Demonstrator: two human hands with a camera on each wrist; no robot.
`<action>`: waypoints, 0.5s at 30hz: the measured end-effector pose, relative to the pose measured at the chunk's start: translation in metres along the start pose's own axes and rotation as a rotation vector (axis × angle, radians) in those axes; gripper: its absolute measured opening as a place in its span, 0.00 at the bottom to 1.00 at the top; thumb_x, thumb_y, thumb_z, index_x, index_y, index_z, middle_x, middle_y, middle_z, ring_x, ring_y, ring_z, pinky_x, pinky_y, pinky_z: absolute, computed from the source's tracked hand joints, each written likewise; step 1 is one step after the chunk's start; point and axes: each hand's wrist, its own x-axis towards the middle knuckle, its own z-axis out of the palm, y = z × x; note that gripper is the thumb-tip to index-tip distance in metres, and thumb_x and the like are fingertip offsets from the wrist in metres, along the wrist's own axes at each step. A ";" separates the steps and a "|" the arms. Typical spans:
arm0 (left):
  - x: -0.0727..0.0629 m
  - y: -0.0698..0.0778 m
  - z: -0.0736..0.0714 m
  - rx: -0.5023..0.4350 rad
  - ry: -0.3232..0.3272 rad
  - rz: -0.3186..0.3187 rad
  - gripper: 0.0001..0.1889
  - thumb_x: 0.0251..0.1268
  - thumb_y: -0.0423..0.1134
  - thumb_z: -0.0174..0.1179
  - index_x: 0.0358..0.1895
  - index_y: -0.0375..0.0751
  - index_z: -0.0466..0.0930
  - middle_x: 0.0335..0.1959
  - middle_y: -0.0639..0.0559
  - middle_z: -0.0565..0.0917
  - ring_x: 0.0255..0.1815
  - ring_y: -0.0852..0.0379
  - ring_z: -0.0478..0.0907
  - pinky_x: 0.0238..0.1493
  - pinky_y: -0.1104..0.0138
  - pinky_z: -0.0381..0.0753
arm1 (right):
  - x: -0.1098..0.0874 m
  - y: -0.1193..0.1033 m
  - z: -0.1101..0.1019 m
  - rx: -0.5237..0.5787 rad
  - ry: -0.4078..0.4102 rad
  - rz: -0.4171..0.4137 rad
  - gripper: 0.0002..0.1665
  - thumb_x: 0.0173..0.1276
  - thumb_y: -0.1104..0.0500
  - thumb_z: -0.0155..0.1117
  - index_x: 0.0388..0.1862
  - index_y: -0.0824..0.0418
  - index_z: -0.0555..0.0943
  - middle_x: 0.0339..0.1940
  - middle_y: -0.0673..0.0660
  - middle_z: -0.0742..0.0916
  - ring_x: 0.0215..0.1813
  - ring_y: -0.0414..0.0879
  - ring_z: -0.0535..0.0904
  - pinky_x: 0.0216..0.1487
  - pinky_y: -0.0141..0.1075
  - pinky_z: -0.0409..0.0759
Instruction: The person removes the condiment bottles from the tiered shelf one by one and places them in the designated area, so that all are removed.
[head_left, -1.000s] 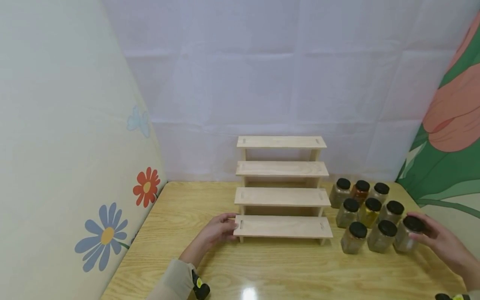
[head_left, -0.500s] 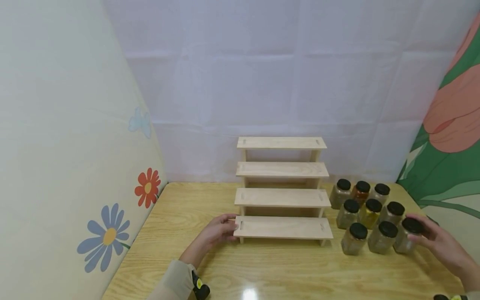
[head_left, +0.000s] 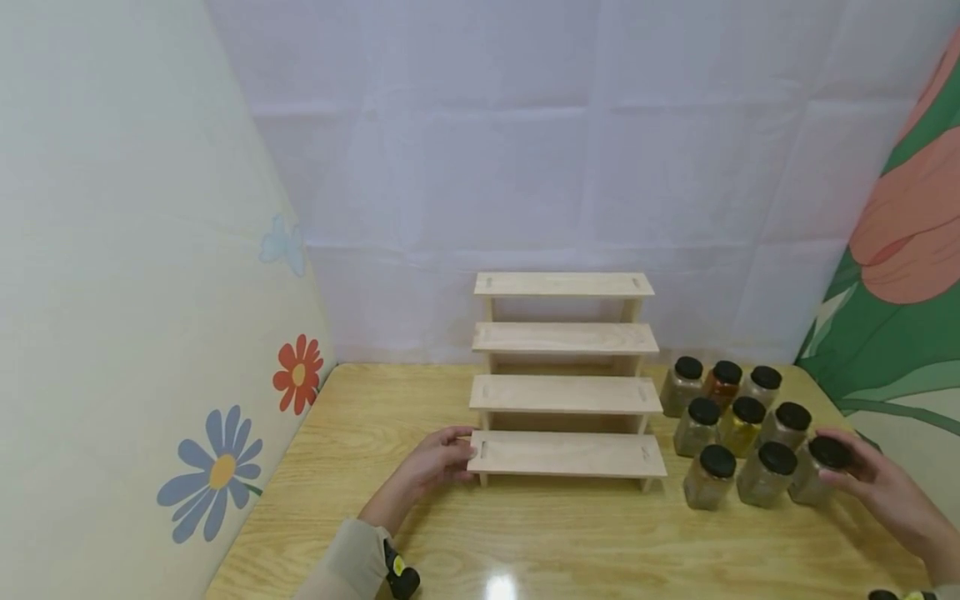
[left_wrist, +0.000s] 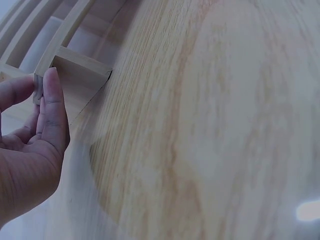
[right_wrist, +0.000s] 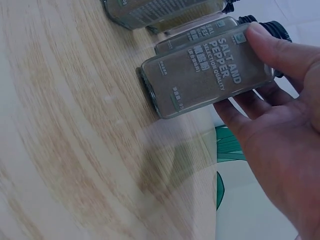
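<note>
A four-step wooden display rack [head_left: 566,454] stands on the table against the back cloth. My left hand [head_left: 435,460] is at the left end of its lowest step. In the left wrist view, thumb and fingers of the left hand [left_wrist: 37,145] pinch the end of that board. At the right, my right hand [head_left: 888,496] holds the nearest right spice jar [head_left: 810,479] by its upper part, thumb on one side and fingers on the other. The jar's label [right_wrist: 220,60] reads "SALT AND PEPPER" in the right wrist view. The jar stands upright, its base at the table.
Several other black-lidded glass jars [head_left: 696,429] stand in rows right of the rack, one with yellow contents [head_left: 738,432] and one reddish [head_left: 722,385]. A white cloth [head_left: 450,167] hangs behind the wooden table [head_left: 570,542]. Flower-printed panels flank both sides.
</note>
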 end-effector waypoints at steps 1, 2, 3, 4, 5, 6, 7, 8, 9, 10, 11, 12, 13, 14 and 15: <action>0.000 0.000 0.000 0.000 -0.001 0.001 0.29 0.71 0.30 0.58 0.72 0.27 0.62 0.47 0.43 0.79 0.39 0.55 0.82 0.37 0.67 0.86 | 0.000 0.001 0.000 0.000 -0.004 -0.001 0.33 0.75 0.67 0.61 0.74 0.52 0.66 0.53 0.20 0.70 0.51 0.13 0.68 0.40 0.20 0.77; 0.000 0.000 0.000 0.000 -0.002 0.002 0.29 0.71 0.30 0.58 0.72 0.27 0.62 0.47 0.43 0.79 0.39 0.55 0.82 0.37 0.67 0.86 | -0.001 0.001 -0.001 0.004 -0.009 -0.001 0.33 0.74 0.67 0.61 0.74 0.52 0.66 0.53 0.20 0.70 0.51 0.13 0.68 0.40 0.19 0.77; 0.000 0.001 0.000 -0.002 -0.003 0.003 0.29 0.71 0.30 0.58 0.72 0.27 0.62 0.47 0.43 0.79 0.39 0.55 0.82 0.37 0.67 0.86 | -0.001 0.001 -0.001 0.005 -0.014 -0.007 0.33 0.74 0.67 0.60 0.74 0.53 0.65 0.54 0.20 0.71 0.52 0.13 0.68 0.41 0.19 0.77; 0.000 0.001 -0.001 -0.002 -0.005 0.007 0.29 0.71 0.30 0.58 0.72 0.27 0.62 0.47 0.43 0.79 0.38 0.55 0.82 0.37 0.67 0.86 | -0.001 0.002 -0.001 0.008 -0.020 -0.011 0.33 0.74 0.68 0.60 0.74 0.54 0.65 0.54 0.20 0.71 0.52 0.13 0.68 0.41 0.19 0.77; 0.000 0.001 -0.001 -0.003 -0.004 0.008 0.29 0.71 0.30 0.58 0.72 0.27 0.63 0.46 0.43 0.79 0.38 0.55 0.82 0.37 0.67 0.86 | -0.001 0.002 -0.002 0.010 -0.026 -0.018 0.33 0.74 0.68 0.60 0.74 0.54 0.65 0.55 0.21 0.71 0.52 0.13 0.68 0.41 0.20 0.77; 0.000 0.001 -0.001 -0.003 -0.004 0.011 0.29 0.71 0.30 0.58 0.72 0.26 0.63 0.46 0.43 0.79 0.38 0.55 0.82 0.36 0.67 0.86 | -0.001 0.002 -0.002 0.014 -0.034 -0.024 0.33 0.74 0.69 0.59 0.74 0.54 0.64 0.55 0.22 0.70 0.53 0.14 0.68 0.41 0.20 0.77; 0.000 0.000 -0.001 -0.004 -0.004 0.011 0.29 0.70 0.30 0.58 0.72 0.26 0.63 0.46 0.43 0.79 0.38 0.55 0.82 0.36 0.67 0.86 | -0.002 0.002 -0.002 0.019 -0.043 -0.031 0.33 0.74 0.70 0.59 0.75 0.55 0.64 0.56 0.22 0.70 0.53 0.14 0.68 0.42 0.20 0.77; 0.000 0.000 -0.001 -0.004 -0.003 0.012 0.29 0.70 0.30 0.58 0.72 0.26 0.63 0.46 0.43 0.79 0.38 0.55 0.82 0.36 0.67 0.86 | -0.002 0.003 -0.002 0.021 -0.047 -0.031 0.33 0.75 0.70 0.58 0.75 0.54 0.64 0.56 0.23 0.70 0.54 0.14 0.68 0.42 0.20 0.77; 0.000 0.000 -0.002 -0.005 -0.002 0.011 0.29 0.70 0.30 0.58 0.72 0.27 0.63 0.46 0.43 0.79 0.38 0.55 0.82 0.36 0.67 0.86 | -0.002 0.003 -0.002 0.020 -0.051 -0.033 0.33 0.75 0.70 0.58 0.75 0.53 0.63 0.57 0.23 0.69 0.54 0.14 0.68 0.42 0.20 0.76; 0.000 0.000 -0.002 -0.002 -0.004 0.016 0.29 0.70 0.30 0.58 0.72 0.26 0.63 0.46 0.43 0.79 0.38 0.55 0.82 0.36 0.67 0.86 | -0.002 0.003 -0.002 0.019 -0.055 -0.032 0.33 0.75 0.70 0.58 0.75 0.53 0.63 0.57 0.23 0.69 0.54 0.14 0.67 0.42 0.20 0.76; 0.000 0.000 -0.002 -0.003 -0.005 0.013 0.29 0.70 0.30 0.58 0.72 0.27 0.63 0.46 0.44 0.79 0.39 0.55 0.82 0.36 0.67 0.86 | -0.003 0.003 -0.002 0.016 -0.058 -0.031 0.33 0.75 0.69 0.58 0.75 0.53 0.63 0.57 0.23 0.69 0.54 0.14 0.67 0.42 0.19 0.76; 0.000 0.000 -0.001 -0.004 -0.008 0.013 0.29 0.71 0.30 0.58 0.72 0.26 0.63 0.46 0.44 0.79 0.39 0.55 0.82 0.36 0.67 0.85 | -0.003 0.003 -0.002 0.011 -0.058 -0.026 0.33 0.75 0.69 0.58 0.75 0.53 0.63 0.57 0.23 0.69 0.54 0.13 0.67 0.42 0.19 0.75; 0.000 0.000 -0.001 -0.005 -0.010 0.009 0.29 0.71 0.30 0.57 0.72 0.27 0.62 0.46 0.44 0.79 0.39 0.55 0.82 0.36 0.68 0.85 | -0.003 0.003 -0.002 0.005 -0.060 -0.021 0.33 0.75 0.69 0.58 0.75 0.54 0.63 0.57 0.23 0.68 0.54 0.13 0.66 0.41 0.19 0.76; 0.000 0.001 -0.001 -0.003 -0.012 0.009 0.29 0.71 0.30 0.57 0.72 0.26 0.62 0.46 0.44 0.79 0.39 0.55 0.82 0.36 0.68 0.85 | -0.003 0.003 -0.002 0.000 -0.060 -0.013 0.33 0.76 0.68 0.58 0.75 0.54 0.62 0.56 0.22 0.68 0.53 0.13 0.66 0.41 0.20 0.76; 0.000 0.001 -0.001 -0.002 -0.014 0.008 0.29 0.71 0.30 0.57 0.72 0.26 0.62 0.47 0.44 0.79 0.39 0.55 0.82 0.36 0.68 0.85 | -0.004 0.003 -0.003 -0.004 -0.062 -0.010 0.33 0.76 0.68 0.58 0.75 0.55 0.62 0.56 0.22 0.68 0.53 0.13 0.66 0.41 0.20 0.76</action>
